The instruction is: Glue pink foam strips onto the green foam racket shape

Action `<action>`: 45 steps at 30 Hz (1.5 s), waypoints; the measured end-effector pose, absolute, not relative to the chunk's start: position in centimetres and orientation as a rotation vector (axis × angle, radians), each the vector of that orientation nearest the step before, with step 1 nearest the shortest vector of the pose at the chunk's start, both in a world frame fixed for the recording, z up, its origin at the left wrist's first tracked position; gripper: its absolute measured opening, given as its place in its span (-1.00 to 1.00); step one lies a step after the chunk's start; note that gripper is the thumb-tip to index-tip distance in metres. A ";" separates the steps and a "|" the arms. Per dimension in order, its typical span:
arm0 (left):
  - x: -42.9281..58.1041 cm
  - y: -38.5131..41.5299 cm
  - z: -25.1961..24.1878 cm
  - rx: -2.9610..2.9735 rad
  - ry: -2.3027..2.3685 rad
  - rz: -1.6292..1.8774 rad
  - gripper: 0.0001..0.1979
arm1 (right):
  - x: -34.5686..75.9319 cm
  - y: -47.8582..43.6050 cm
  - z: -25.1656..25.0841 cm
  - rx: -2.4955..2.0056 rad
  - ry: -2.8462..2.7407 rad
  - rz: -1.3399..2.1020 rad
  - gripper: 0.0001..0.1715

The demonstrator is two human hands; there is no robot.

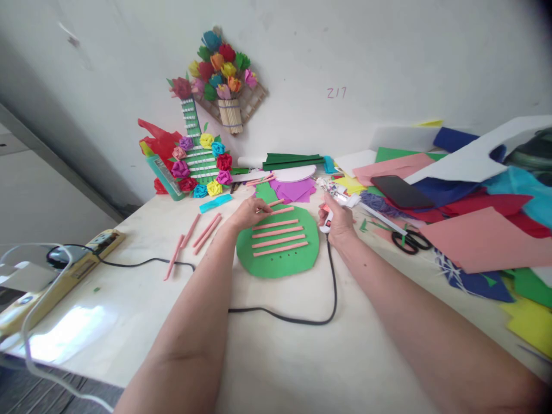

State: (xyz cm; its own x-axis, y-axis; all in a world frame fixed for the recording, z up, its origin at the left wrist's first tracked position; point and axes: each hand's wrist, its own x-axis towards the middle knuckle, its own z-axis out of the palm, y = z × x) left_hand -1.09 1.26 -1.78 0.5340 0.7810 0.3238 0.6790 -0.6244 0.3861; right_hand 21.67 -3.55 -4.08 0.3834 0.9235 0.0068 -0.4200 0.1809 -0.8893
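Note:
A rounded green paper piece (276,267) lies flat on the table, with several pink paper rolls (278,237) in near-parallel rows across it. My left hand (251,213) is at its upper left edge, fingers pinched on the left end of the top pink paper roll (282,211). On the right side of the green piece, my right hand (338,221) is closed around a white glue gun (328,221) with a black cord. My fingers hide part of the gun. More loose pink paper rolls (207,233) lie left of my left forearm.
A finished-looking paper guitar with flowers (202,161) leans at the back wall beside a glue bottle (166,175). Scissors (409,240), a phone (402,191) and coloured sheets (487,238) crowd the right. A power strip (64,276) is at left; the black cord (284,317) crosses the table.

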 end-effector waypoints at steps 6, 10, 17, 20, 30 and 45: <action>-0.7 1.0 -1.8 2.576 1.292 0.604 -0.80 | 21.6 -3.8 -3.8 -0.963 -0.644 1.054 -0.59; -0.6 0.8 -1.7 2.585 1.300 0.580 -0.80 | 21.6 -3.8 -3.7 -0.975 -0.637 1.066 -0.59; -0.4 0.7 -1.6 2.606 1.309 0.557 -0.80 | 21.7 -3.6 -4.1 -0.969 -0.639 1.063 -0.58; -0.4 0.7 -1.7 2.615 1.301 0.548 -0.80 | 21.7 -3.6 -4.1 -0.970 -0.643 1.052 -0.58; -0.5 0.7 -1.9 2.610 1.292 0.566 -0.80 | 21.7 -3.6 -4.1 -0.969 -0.647 1.059 -0.59; -0.4 0.6 -1.9 2.642 1.257 0.550 -0.81 | 21.7 -3.6 -4.2 -0.967 -0.656 1.062 -0.58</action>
State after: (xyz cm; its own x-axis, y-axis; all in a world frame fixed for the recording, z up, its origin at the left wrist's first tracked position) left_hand -0.42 0.62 -1.87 0.5780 0.7747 0.2564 0.7143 -0.6322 0.3000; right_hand 21.68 -3.57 -4.16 0.3699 0.9291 -0.0001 -0.4160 0.1656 -0.8942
